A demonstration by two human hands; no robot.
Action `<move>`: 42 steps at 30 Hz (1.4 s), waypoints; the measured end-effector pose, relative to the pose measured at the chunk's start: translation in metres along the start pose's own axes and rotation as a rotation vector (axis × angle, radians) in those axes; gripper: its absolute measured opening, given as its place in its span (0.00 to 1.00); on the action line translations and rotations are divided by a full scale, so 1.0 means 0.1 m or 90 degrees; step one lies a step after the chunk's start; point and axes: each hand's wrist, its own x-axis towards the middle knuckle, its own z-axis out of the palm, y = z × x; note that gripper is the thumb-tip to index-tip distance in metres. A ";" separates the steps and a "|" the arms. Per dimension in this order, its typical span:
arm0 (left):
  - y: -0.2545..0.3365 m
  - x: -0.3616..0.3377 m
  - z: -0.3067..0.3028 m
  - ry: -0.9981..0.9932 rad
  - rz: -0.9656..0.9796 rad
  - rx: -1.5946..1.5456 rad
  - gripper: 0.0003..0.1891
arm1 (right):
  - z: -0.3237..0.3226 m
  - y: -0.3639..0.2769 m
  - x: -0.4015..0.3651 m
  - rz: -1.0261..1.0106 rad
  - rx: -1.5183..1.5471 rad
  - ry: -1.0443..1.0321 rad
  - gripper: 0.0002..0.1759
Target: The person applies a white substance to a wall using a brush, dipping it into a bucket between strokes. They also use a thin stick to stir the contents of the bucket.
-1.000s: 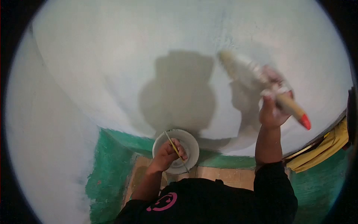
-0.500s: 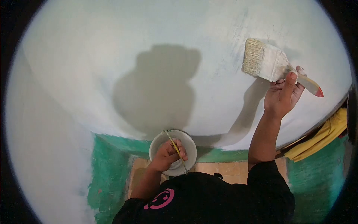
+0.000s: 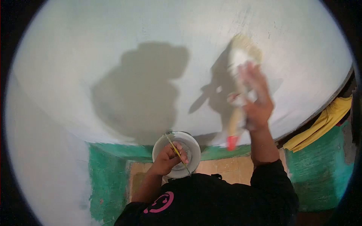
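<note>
In my right hand [image 3: 258, 100] is a wide paintbrush [image 3: 241, 56], blurred by motion. Its pale bristles point up the white wall [image 3: 211, 22], and the red-tipped handle hangs below my fingers. White paint coats the brush's ferrule and some of my fingers. Low in the middle, my left hand [image 3: 167, 158] is closed around the thin yellowish handle of a white bucket [image 3: 195, 150]. The bucket hangs close to my body, with whitish paint on its inside.
Green paint [image 3: 107, 177] covers the wall's lower part. Tan floor tiles [image 3: 230, 167] show beneath the bucket. A yellow cloth [image 3: 320, 122] hangs at the right, beside a dark edge. Shadows of my head and right arm fall on the wall.
My right hand has swung left and turned the brush from sideways to bristles-up, its red tip now pointing down. My left hand still holds the bucket in nearly the same place.
</note>
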 end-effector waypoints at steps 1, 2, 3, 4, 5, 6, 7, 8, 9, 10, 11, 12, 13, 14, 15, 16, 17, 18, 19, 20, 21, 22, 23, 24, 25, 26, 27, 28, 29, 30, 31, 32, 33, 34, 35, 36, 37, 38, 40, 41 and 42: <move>0.00 0.00 0.00 -0.001 -0.002 -0.001 0.17 | 0.11 -0.01 -0.10 -0.123 -0.020 -0.026 0.06; 0.01 0.00 -0.01 0.003 -0.002 0.003 0.17 | 0.11 -0.09 -0.21 -0.103 0.028 -0.092 0.09; 0.00 0.00 -0.01 0.006 -0.002 0.008 0.17 | 0.14 -0.13 -0.30 -0.103 0.111 -0.124 0.10; 0.01 0.01 -0.01 0.006 -0.003 0.007 0.17 | 0.19 -0.16 -0.37 -0.103 0.194 -0.155 0.11; 0.01 0.01 -0.01 0.006 -0.015 0.005 0.17 | 0.25 -0.16 -0.49 -0.087 0.197 -0.185 0.14; 0.02 0.02 -0.02 0.005 -0.028 0.004 0.18 | 0.29 -0.10 -0.56 -0.051 0.224 -0.256 0.13; 0.02 0.02 -0.02 0.002 -0.031 0.006 0.18 | 0.29 -0.05 -0.58 -0.014 0.251 -0.326 0.13; 0.01 0.02 -0.04 0.004 -0.039 0.015 0.17 | 0.25 0.01 -0.55 -0.011 0.248 -0.323 0.13; 0.02 0.02 -0.05 0.006 -0.044 0.025 0.17 | 0.17 0.09 -0.47 0.059 0.276 -0.326 0.12; 0.03 0.03 -0.04 0.005 -0.043 0.027 0.17 | 0.08 0.14 -0.36 0.128 0.305 -0.330 0.12; 0.04 0.03 -0.02 0.004 -0.039 0.021 0.17 | -0.12 0.09 -0.11 0.168 0.237 -0.261 0.15; 0.05 0.02 -0.01 0.003 -0.035 0.015 0.17 | -0.12 0.37 -0.04 -0.050 0.305 -0.030 0.11; 0.05 0.03 -0.01 0.004 -0.034 0.016 0.17 | -0.21 0.38 0.08 -0.084 0.085 0.105 0.07; 0.05 0.03 -0.01 0.005 -0.035 0.013 0.17 | -0.23 0.56 0.04 0.008 0.151 0.258 0.05; 0.06 0.02 -0.02 0.006 -0.036 0.010 0.17 | -0.22 0.56 0.32 -0.055 0.159 0.378 0.09; 0.06 0.02 -0.02 0.007 -0.037 0.009 0.17 | -0.16 0.60 0.39 -0.057 0.136 0.431 0.10; 0.07 0.03 -0.02 0.000 -0.036 0.016 0.17 | -0.14 0.63 0.42 -0.058 0.114 0.484 0.11; 0.08 0.03 -0.02 -0.007 -0.036 0.022 0.18 | -0.09 0.66 0.27 -0.051 -0.034 0.356 0.12; 0.08 0.03 -0.03 -0.007 -0.036 0.025 0.18 | -0.04 0.67 0.05 -0.043 -0.179 0.226 0.13; 0.07 0.03 -0.04 -0.015 -0.034 0.009 0.18 | 0.15 0.40 -0.05 0.288 -0.122 0.125 0.14; 0.07 0.03 -0.04 -0.022 -0.031 -0.005 0.18 | 0.32 0.38 -0.21 0.095 0.078 0.128 0.11; 0.07 0.03 -0.04 -0.022 -0.031 -0.001 0.18 | 0.41 0.22 -0.25 -0.034 0.093 0.081 0.08; 0.07 0.02 -0.03 -0.010 -0.034 -0.004 0.18 | 0.45 0.12 -0.36 -0.123 0.066 -0.027 0.06; 0.08 0.02 -0.01 0.003 -0.037 -0.008 0.18 | 0.45 -0.04 -0.41 -0.111 0.130 -0.110 0.07; 0.09 0.03 0.00 0.003 -0.039 -0.004 0.18 | 0.45 -0.13 -0.43 -0.098 0.193 -0.191 0.10; 0.10 0.03 0.02 0.015 -0.036 0.011 0.18 | 0.44 -0.13 -0.44 -0.095 0.194 -0.188 0.10; 0.11 0.02 0.03 0.028 -0.034 0.024 0.17 | 0.46 -0.12 -0.45 -0.110 0.223 -0.245 0.12; 0.12 0.01 0.04 0.028 -0.039 0.027 0.17 | 0.47 -0.10 -0.45 -0.125 0.253 -0.302 0.14; 0.13 0.02 0.05 0.022 -0.046 0.006 0.18 | 0.42 0.02 -0.44 -0.048 0.271 -0.352 0.14; 0.14 0.03 0.06 0.015 -0.053 -0.015 0.18 | 0.35 0.21 -0.40 0.030 0.288 -0.400 0.14; 0.15 0.03 0.06 0.015 -0.059 -0.014 0.18 | 0.23 0.33 -0.18 -0.032 0.151 -0.338 0.14; 0.14 0.03 0.05 0.015 -0.061 -0.024 0.18 | 0.11 0.53 -0.03 -0.034 0.344 -0.108 0.14; 0.14 0.03 0.04 0.014 -0.062 -0.036 0.18 | -0.06 0.70 0.00 -0.052 0.017 -0.024 0.10; 0.14 0.03 0.03 0.014 -0.063 -0.036 0.18 | -0.09 0.69 0.11 0.231 0.262 0.187 0.07; 0.14 0.03 0.03 0.018 -0.069 -0.030 0.17 | -0.13 0.81 0.29 0.168 0.303 0.286 0.08; 0.14 0.03 0.03 0.022 -0.073 -0.024 0.17 | -0.14 0.82 0.47 0.098 0.352 0.367 0.09; 0.15 0.03 0.03 0.026 -0.071 -0.025 0.17 | -0.13 0.81 0.45 0.098 0.356 0.365 0.09; 0.15 0.04 0.03 0.028 -0.073 -0.015 0.16 | -0.11 0.79 0.37 0.111 0.076 0.336 0.11; 0.16 0.04 0.04 0.033 -0.076 -0.006 0.16 | -0.02 1.03 0.10 0.008 -0.113 0.200 0.22; 0.16 0.04 0.04 0.032 -0.071 -0.008 0.16 | 0.38 0.72 0.13 -0.043 0.202 0.307 0.18; 0.17 0.03 0.05 0.031 -0.066 -0.009 0.16 | 0.18 0.46 0.04 0.089 0.195 0.007 0.20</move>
